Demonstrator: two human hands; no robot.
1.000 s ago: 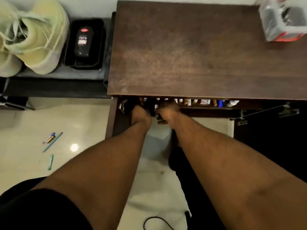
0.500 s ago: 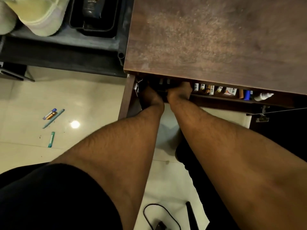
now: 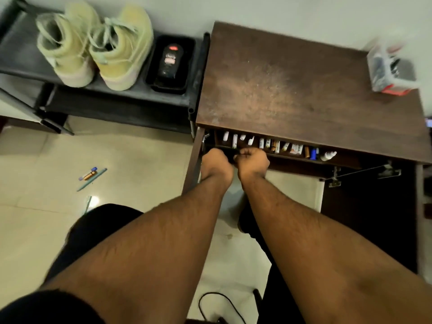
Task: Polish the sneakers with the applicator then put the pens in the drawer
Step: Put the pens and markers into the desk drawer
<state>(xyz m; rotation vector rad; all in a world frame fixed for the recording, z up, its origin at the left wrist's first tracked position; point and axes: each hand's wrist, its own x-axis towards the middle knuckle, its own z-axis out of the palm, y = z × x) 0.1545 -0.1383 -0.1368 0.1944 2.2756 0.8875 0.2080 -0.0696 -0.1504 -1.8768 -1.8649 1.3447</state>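
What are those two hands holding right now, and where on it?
Both the left hand and right hand grip the drawer by its front edge, near its left end.

Sneakers (image 3: 93, 45) on the rack (image 3: 21, 54); pens (image 3: 91, 175) on the floor (image 3: 140, 174).

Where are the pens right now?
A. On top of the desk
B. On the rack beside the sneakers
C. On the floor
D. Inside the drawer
C: the pens lie loose on the floor, left of the desk, while both hands are at the drawer.
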